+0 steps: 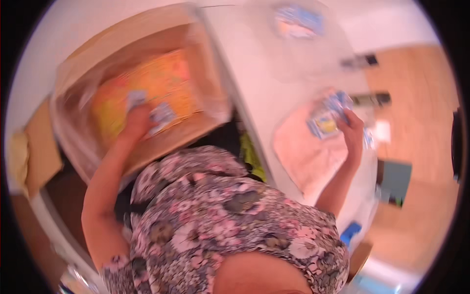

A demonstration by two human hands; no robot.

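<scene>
My left hand [139,121] reaches into an open cardboard box [132,29] with a clear plastic liner. Its fingers are closed on a small blue-and-white packet [136,98], blurred by motion. Beside them is another pale blue packet [163,115]; whether the hand also grips it is unclear. Orange and yellow packs [171,71] fill the bottom of the box. Over the white table, my right hand [351,127] pinches a bunch of small blue, white and yellow packets [325,120]. Below that bunch is a pale pink sheet or bag [298,147].
On the white table [240,54], a clear plastic bag [298,54] with blue-and-white packets [299,22] lies at the far side. Dark objects [372,99] stand along the right table edge. A grey-green box [394,182] and a blue item [350,232] are further right. Cardboard [41,147] sits left.
</scene>
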